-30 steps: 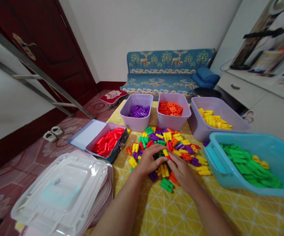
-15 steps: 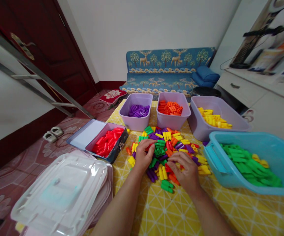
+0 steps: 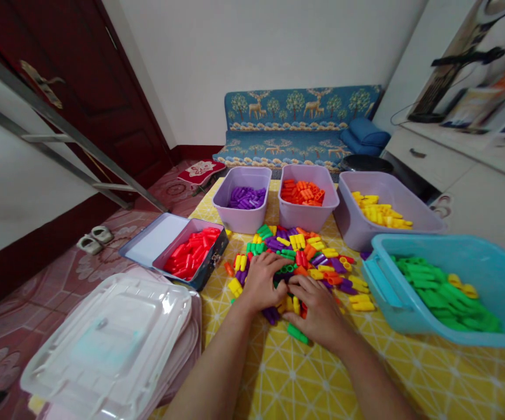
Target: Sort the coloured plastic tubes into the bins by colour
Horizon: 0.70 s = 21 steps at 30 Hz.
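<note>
Both my hands are in a mixed pile of small tube-shaped plastic blocks point(image 3: 322, 258) in green, yellow, purple, orange and red. My left hand point(image 3: 263, 283) curls its fingers over several green blocks point(image 3: 284, 269) in the middle of the pile, its thumb pointing toward my right hand. My right hand point(image 3: 320, 309) lies low on the near side, thumb and fingers apart around yellow and orange blocks, with its fingertips close to the left thumb. What lies under both palms is hidden. A lone green block point(image 3: 297, 333) rests at the pile's near edge.
Behind the pile stand bins of purple blocks point(image 3: 247, 198), orange blocks point(image 3: 303, 192) and yellow blocks point(image 3: 381, 211). A blue tub point(image 3: 387, 286) at right holds green blocks and a little yellow. At left are an open tin of red blocks point(image 3: 193, 252) and stacked lids point(image 3: 107, 338).
My right hand has moved left and down over the yellow blocks, close to my left hand. The left hand has shifted slightly right and turned lower over the green blocks.
</note>
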{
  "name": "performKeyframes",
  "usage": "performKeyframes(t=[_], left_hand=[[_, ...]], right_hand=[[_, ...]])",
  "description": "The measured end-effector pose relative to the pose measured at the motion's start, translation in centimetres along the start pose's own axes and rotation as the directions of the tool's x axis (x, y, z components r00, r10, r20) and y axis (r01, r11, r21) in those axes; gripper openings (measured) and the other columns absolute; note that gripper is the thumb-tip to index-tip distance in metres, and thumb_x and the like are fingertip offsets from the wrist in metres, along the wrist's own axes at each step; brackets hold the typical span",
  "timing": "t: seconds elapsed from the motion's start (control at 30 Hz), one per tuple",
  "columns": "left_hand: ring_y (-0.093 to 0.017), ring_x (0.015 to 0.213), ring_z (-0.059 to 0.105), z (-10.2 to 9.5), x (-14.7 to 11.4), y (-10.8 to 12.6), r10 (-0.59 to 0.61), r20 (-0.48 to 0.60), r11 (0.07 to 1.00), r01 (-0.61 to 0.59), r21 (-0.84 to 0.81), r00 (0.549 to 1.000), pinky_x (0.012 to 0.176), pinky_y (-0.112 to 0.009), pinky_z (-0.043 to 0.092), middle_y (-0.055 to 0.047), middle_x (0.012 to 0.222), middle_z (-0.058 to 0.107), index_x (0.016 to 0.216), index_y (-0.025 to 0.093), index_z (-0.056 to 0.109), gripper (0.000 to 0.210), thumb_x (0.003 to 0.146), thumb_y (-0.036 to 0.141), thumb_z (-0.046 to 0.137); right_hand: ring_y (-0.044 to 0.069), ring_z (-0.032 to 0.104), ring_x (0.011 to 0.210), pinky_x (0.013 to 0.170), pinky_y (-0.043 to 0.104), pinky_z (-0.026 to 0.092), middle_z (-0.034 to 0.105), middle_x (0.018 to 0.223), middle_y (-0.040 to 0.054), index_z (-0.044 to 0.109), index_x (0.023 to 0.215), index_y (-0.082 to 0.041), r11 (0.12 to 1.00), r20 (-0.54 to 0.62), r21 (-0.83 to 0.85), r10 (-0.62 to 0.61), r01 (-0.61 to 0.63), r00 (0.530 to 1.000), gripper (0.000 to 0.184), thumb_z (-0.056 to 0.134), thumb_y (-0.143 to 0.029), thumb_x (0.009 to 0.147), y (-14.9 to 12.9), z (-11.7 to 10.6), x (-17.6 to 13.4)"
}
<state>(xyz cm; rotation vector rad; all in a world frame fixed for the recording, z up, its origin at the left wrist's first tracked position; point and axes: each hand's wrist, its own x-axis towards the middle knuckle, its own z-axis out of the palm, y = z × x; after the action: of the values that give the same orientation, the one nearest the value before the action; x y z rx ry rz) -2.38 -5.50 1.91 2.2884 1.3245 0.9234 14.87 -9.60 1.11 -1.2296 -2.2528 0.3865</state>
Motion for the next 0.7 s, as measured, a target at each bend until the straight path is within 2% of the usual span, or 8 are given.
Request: performKeyframes(t=[0.1, 0.2, 0.3, 0.4, 0.5, 0.6, 0.7], left_hand=[[-0.025, 0.106, 0.055, 0.5, 0.1, -0.5, -0.034, -0.018, 0.999, 0.034, -0.015, 0.999, 0.096, -0.042, 0.039, -0.004, 0.109, 0.067, 0.111, 0.026, 0.067, 0.038, 0.074, 0.018, 0.061], [-0.023, 0.101, 0.060, 1.0, 0.1, -1.2, -0.088, -0.068, 0.991, 0.081, -0.102, 0.994, 0.094, -0.040, 0.041, -0.004, 0.104, 0.070, 0.109, 0.025, 0.067, 0.027, 0.083, 0.025, 0.059], [-0.021, 0.103, 0.062, 1.3, 0.1, -1.6, -0.131, -0.116, 0.969, 0.102, -0.225, 0.985, 0.093, -0.036, 0.044, -0.005, 0.111, 0.070, 0.116, 0.023, 0.063, 0.030, 0.089, 0.031, 0.054], [-0.021, 0.105, 0.062, 1.2, 0.1, -1.5, -0.139, -0.128, 0.958, 0.101, -0.270, 0.982, 0.092, -0.035, 0.046, -0.005, 0.115, 0.068, 0.118, 0.023, 0.061, 0.031, 0.092, 0.035, 0.049], [-0.021, 0.100, 0.064, 1.1, 0.0, -1.3, -0.144, -0.137, 0.957, 0.103, -0.271, 0.980, 0.089, -0.034, 0.047, -0.004, 0.110, 0.070, 0.114, 0.023, 0.063, 0.030, 0.093, 0.035, 0.046], [-0.021, 0.100, 0.064, 1.1, 0.0, -1.2, -0.141, -0.143, 0.956, 0.098, -0.275, 0.980, 0.089, -0.034, 0.047, -0.005, 0.108, 0.070, 0.113, 0.022, 0.063, 0.029, 0.093, 0.034, 0.047], [-0.022, 0.101, 0.064, 1.2, 0.1, -1.2, -0.136, -0.150, 0.963, 0.095, -0.253, 0.979, 0.091, -0.035, 0.048, -0.006, 0.110, 0.070, 0.116, 0.022, 0.062, 0.030, 0.089, 0.033, 0.054]], right_hand=[[0.020, 0.062, 0.091, 0.082, 0.036, 0.050, 0.066, 0.095, 0.0047, 0.066, 0.090, -0.022, 0.988, -0.139, 0.153, 0.040, -0.018, 0.989, 0.012, 0.061, -0.018, 0.081, 1.0, 0.8, 0.1], [0.020, 0.063, 0.088, 0.081, 0.034, 0.051, 0.067, 0.091, 0.0054, 0.067, 0.088, -0.021, 0.966, -0.297, 0.249, 0.145, -0.070, 0.944, 0.008, 0.060, -0.023, 0.084, 1.7, 1.1, 0.2], [0.021, 0.062, 0.090, 0.083, 0.037, 0.050, 0.066, 0.092, 0.0067, 0.068, 0.087, -0.021, 0.941, -0.378, 0.306, 0.257, -0.142, 0.890, 0.014, 0.060, -0.031, 0.085, 1.9, 0.8, 0.2], [0.023, 0.060, 0.098, 0.088, 0.040, 0.048, 0.066, 0.100, 0.0090, 0.069, 0.092, -0.020, 0.865, -0.354, 0.448, 0.403, -0.226, 0.844, 0.025, 0.050, -0.037, 0.090, 1.9, 0.4, 0.2], [0.024, 0.061, 0.102, 0.087, 0.041, 0.050, 0.067, 0.105, 0.0091, 0.066, 0.102, -0.021, 0.724, -0.241, 0.627, 0.533, -0.290, 0.811, 0.028, 0.049, -0.040, 0.090, 1.9, 0.2, 0.0], [0.023, 0.064, 0.097, 0.083, 0.039, 0.053, 0.068, 0.100, 0.0083, 0.059, 0.114, -0.022, 0.593, -0.151, 0.768, 0.536, -0.243, 0.831, 0.034, 0.057, -0.038, 0.084, 2.0, 0.3, 0.0], [0.023, 0.063, 0.104, 0.088, 0.039, 0.053, 0.066, 0.108, 0.0101, 0.055, 0.117, -0.021, 0.485, -0.128, 0.862, 0.494, -0.151, 0.860, 0.042, 0.065, -0.030, 0.078, 1.9, 0.3, 0.2]])
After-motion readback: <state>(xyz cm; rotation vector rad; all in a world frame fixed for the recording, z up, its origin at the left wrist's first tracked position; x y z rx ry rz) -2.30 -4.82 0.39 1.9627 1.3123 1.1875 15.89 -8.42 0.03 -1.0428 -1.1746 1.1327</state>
